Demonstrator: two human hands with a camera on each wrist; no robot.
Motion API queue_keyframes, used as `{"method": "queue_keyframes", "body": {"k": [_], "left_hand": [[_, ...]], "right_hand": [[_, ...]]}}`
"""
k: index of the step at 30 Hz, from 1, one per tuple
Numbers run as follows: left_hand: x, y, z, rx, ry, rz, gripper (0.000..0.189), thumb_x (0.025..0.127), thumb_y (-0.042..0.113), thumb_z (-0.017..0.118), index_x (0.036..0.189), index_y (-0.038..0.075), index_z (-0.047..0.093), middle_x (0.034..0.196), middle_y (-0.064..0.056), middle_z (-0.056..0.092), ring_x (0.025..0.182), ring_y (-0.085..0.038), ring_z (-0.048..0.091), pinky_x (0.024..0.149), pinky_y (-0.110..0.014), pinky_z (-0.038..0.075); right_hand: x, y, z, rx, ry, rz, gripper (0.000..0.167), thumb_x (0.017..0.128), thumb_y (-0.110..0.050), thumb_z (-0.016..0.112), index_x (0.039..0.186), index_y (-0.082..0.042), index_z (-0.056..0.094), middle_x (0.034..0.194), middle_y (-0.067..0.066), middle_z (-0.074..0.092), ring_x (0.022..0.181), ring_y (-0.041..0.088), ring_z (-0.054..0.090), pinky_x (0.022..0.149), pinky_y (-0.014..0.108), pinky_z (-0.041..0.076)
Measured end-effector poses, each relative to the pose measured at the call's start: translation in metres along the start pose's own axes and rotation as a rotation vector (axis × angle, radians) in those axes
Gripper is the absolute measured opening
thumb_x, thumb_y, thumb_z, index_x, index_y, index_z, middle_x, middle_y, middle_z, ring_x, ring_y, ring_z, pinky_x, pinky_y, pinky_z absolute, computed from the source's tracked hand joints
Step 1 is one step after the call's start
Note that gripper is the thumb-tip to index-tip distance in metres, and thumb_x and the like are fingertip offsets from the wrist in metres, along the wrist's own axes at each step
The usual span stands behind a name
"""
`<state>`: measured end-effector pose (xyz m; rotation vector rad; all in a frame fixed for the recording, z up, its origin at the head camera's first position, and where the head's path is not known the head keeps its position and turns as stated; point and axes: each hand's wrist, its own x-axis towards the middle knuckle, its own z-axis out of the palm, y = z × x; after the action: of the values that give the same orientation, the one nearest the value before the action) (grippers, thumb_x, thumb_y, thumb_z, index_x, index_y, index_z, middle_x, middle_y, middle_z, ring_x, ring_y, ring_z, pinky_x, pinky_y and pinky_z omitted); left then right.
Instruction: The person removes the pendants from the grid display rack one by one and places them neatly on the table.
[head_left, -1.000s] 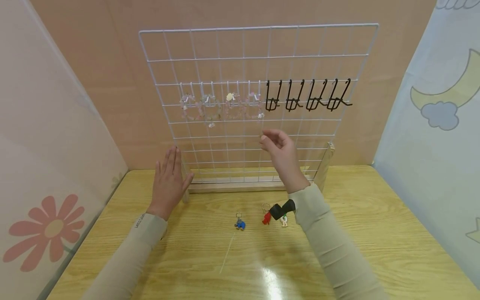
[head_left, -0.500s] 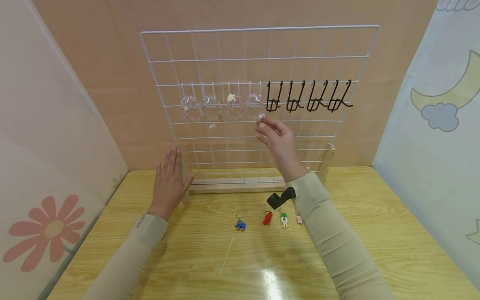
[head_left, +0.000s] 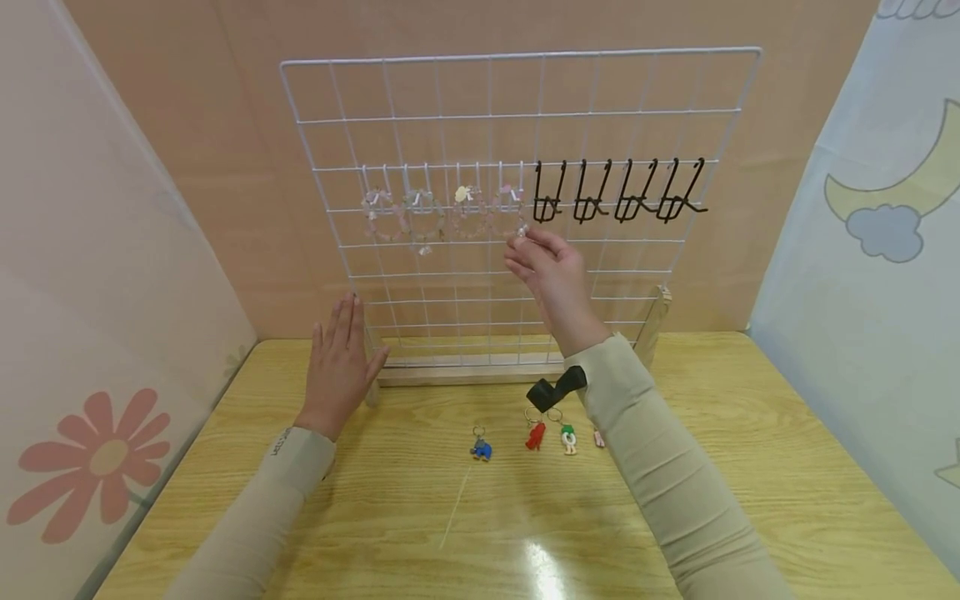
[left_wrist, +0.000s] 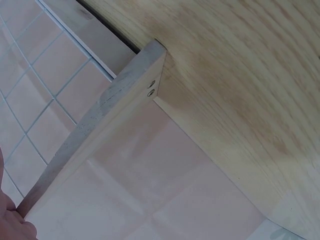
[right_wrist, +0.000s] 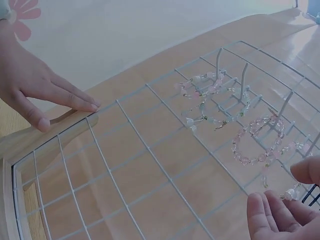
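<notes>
My left hand [head_left: 336, 371] lies with straight fingers against the left wooden upright [left_wrist: 95, 120] of the white wire grid rack [head_left: 517, 57]. Beaded bracelets in pink and pale green hang on white hooks: one bracelet [head_left: 384, 225] at the far left, a greenish bracelet [right_wrist: 225, 112] beside it, and a pink bracelet [right_wrist: 257, 145] further right. At the rightmost bracelet [head_left: 508, 218], my right hand [head_left: 551, 275] pinches the small pale flower charm [right_wrist: 291, 194] dangling at its lower end, thumb and fingertips around it.
Several black hooks [head_left: 588, 208] hang on the grid's right side. On the wooden table [head_left: 375, 517] lie a blue elephant keychain [head_left: 482, 450], a red keychain [head_left: 535, 436], a green-and-white keychain [head_left: 568, 439], and a pink one [head_left: 598, 438] partly behind the right sleeve.
My right hand has moved up and slightly left to the rightmost bracelet's charm, its fingertips closing there. The pink keychain has come into view beside the sleeve. My left hand has stayed put.
</notes>
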<state>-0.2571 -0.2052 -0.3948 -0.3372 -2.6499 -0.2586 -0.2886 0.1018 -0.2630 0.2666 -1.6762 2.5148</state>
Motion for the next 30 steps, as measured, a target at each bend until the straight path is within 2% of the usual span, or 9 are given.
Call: {"method": "queue_keyframes", "body": {"k": [3,7,11,15,19,27,30], "left_hand": [[0.000,-0.001,0.001,0.007,0.002,0.004,0.090,0.103,0.039,0.058,0.161,-0.001,0.001,0.169,-0.018,0.003,0.155,-0.037,0.011,0.121,-0.062,0.010],[0.001,-0.001,0.000,0.012,-0.006,0.005,0.091,0.104,0.040,0.057,0.161,-0.001,0.000,0.169,-0.019,0.004,0.155,-0.036,0.009,0.120,-0.063,0.012],[0.002,-0.001,0.000,0.007,-0.012,0.007,0.091,0.104,0.040,0.057,0.161,-0.001,0.000,0.169,-0.019,0.004,0.155,-0.036,0.008,0.120,-0.063,0.011],[0.002,-0.001,0.000,0.002,-0.011,0.006,0.090,0.104,0.040,0.057,0.161,-0.002,0.001,0.169,-0.019,0.004,0.155,-0.035,0.008,0.121,-0.062,0.009],[0.002,-0.001,0.000,0.003,-0.011,0.005,0.090,0.104,0.040,0.057,0.161,-0.002,0.001,0.169,-0.019,0.005,0.156,-0.035,0.006,0.121,-0.063,0.010],[0.003,0.000,-0.001,0.021,-0.017,0.000,0.090,0.104,0.040,0.057,0.161,-0.002,0.002,0.169,-0.019,0.005,0.156,-0.032,0.004,0.120,-0.063,0.013],[0.003,0.000,-0.001,0.022,-0.019,-0.002,0.090,0.104,0.041,0.057,0.161,-0.003,0.002,0.169,-0.019,0.005,0.156,-0.034,0.006,0.120,-0.063,0.014]], "right_hand": [[0.001,0.000,0.002,-0.003,0.002,0.007,0.033,0.102,-0.005,0.060,0.133,0.005,0.054,0.127,0.021,0.059,0.097,0.019,0.064,0.097,0.033,0.054],[0.001,-0.001,0.006,-0.010,0.015,0.014,0.015,0.101,-0.004,0.061,0.115,-0.002,0.058,0.108,0.006,0.057,0.090,0.017,0.060,0.091,0.031,0.055],[0.001,-0.002,0.010,-0.038,0.053,0.023,0.007,0.099,-0.005,0.064,0.104,-0.006,0.059,0.104,0.005,0.058,0.089,0.017,0.060,0.086,0.028,0.057],[0.001,-0.004,0.013,-0.049,0.080,0.011,0.006,0.098,-0.004,0.065,0.103,-0.005,0.061,0.103,0.005,0.063,0.091,0.017,0.063,0.084,0.027,0.057],[-0.003,-0.006,0.013,-0.057,0.081,-0.016,0.006,0.099,-0.003,0.064,0.105,-0.004,0.061,0.104,0.008,0.065,0.095,0.021,0.066,0.088,0.028,0.057],[-0.011,-0.014,0.013,-0.056,0.050,-0.126,0.018,0.101,-0.004,0.061,0.115,0.007,0.058,0.101,0.011,0.064,0.090,0.018,0.066,0.087,0.028,0.058],[-0.015,-0.020,0.014,-0.040,0.043,-0.144,0.011,0.101,-0.004,0.061,0.110,0.003,0.060,0.101,0.009,0.064,0.091,0.018,0.065,0.087,0.028,0.058]]}}
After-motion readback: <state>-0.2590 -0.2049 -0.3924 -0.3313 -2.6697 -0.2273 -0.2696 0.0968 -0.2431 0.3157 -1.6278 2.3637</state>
